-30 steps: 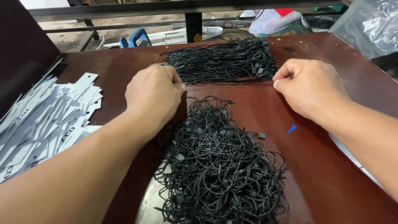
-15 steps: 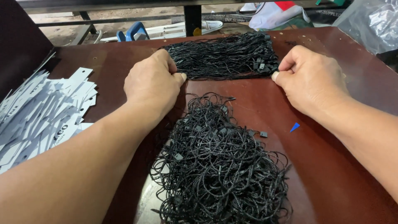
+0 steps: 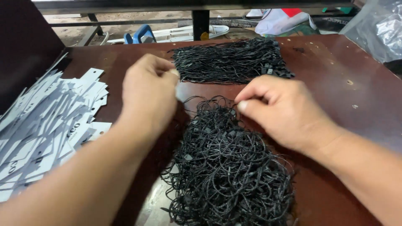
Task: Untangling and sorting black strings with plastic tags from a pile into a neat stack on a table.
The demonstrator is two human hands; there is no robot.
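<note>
Your right hand pinches a strand at the far edge of the tangled black cord pile; your left hand hovers left of it, fingertips pinched, contents unclear. Beyond lies a straightened cord bundle.

White paper tags heaped left on the brown table — clear plastic bag far right.

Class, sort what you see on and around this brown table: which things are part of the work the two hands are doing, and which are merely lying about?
In the work:
- left hand, fingers pinched
- right hand, pinching at the tangled pile
- tangled pile of black string loops
- straightened bundle of black strings
- white paper tags

Lying about:
- clear plastic bag
- blue object beyond the table
</note>
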